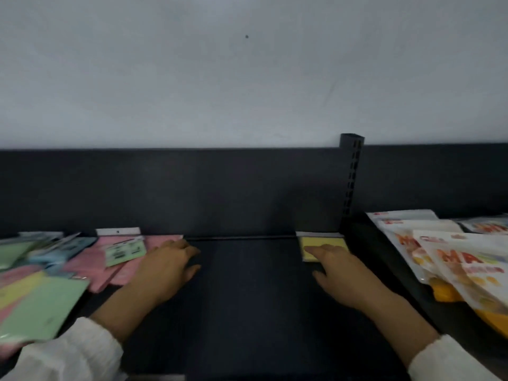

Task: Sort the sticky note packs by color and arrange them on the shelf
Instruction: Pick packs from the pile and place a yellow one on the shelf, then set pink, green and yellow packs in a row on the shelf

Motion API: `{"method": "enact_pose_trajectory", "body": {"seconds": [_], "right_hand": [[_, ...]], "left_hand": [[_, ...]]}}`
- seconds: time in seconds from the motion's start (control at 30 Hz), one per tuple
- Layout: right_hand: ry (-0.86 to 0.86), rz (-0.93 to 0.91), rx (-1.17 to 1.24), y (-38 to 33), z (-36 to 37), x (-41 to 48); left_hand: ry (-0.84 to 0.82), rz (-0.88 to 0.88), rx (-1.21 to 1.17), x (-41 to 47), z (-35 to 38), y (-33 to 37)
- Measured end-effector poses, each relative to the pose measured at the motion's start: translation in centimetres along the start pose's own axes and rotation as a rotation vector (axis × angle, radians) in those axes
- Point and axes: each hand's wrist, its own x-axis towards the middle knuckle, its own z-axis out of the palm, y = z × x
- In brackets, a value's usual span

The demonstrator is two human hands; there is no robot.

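Note:
A yellow sticky note pack (324,244) lies flat at the back right corner of the dark shelf (247,284). My right hand (341,270) reaches over it, its straight fingers touching the pack's front part. Pink packs (93,266) lie at the left, one carrying a small green label card (125,253). My left hand (167,266) rests flat beside the pink packs, its fingers near the rearmost pink pack (162,239). A mixed heap with a large green pack (41,309), yellow, pink and blue packs (57,251) fills the far left.
A black slotted upright post (351,177) divides the shelf at the right. Beyond it lie white and orange snack bags (445,259), overlapping. The dark back panel (192,188) closes the shelf behind, with a grey wall above.

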Motion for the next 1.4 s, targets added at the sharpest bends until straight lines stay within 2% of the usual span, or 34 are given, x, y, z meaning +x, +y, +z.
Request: {"method": "enact_pose_trajectory", "body": {"seconds": [0.27,0.57,0.93,1.2,1.27,1.4], "right_hand": [[-0.093,-0.283,0.041,-9.4,2.7,3.2],[-0.155,-0.344,0.020,-18.6,5.1,5.9],[-0.133,-0.295,0.012,-33.5,8.9,9.8],[-0.120,-0.209,0.018,-39.5,10.4,10.9],[-0.159,-0.200,0.030,-41.0,10.4,10.7],[-0.359,-0.267,0.046,-44.0,10.0,9.3]], "left_hand": [[-0.007,-0.230,0.071,-9.0,-1.9,-7.2],[-0.019,-0.354,0.065,-13.1,-1.9,-15.6],[-0.018,-0.224,-0.022,-13.7,-1.7,-28.3],[-0.055,-0.133,-0.117,-14.7,-1.2,-34.7],[-0.050,-0.126,-0.120,-14.9,-1.3,-35.8],[-0.054,-0.123,-0.140,-15.7,-1.0,-37.6]]}}
